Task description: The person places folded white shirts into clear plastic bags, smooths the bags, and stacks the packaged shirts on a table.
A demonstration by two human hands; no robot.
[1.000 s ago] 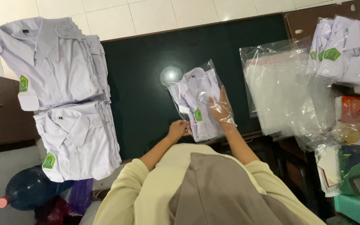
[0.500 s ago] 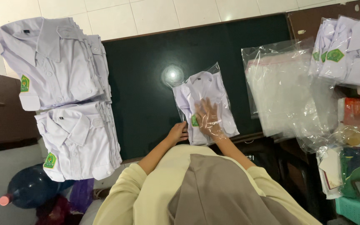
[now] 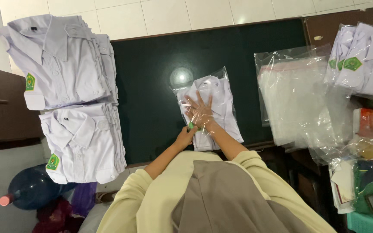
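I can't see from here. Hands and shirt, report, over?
Right hand flat on bagged shirt. Left hand pinching bag's near edge. Shirt lies on dark table. Nothing in the way.

Bagged shirt mid-table, under right hand; shirt stacks to the left, empty bags right, bottle below the stacks.

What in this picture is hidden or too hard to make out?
- Head view: the green badge on the bagged shirt is mostly covered by the right hand.
- The left hand holds the bag's near edge; its fingertips are tucked out of sight.
- The blue jug is partly hidden by the shirt stacks.
- The empty plastic bags overlap; their number is unclear.
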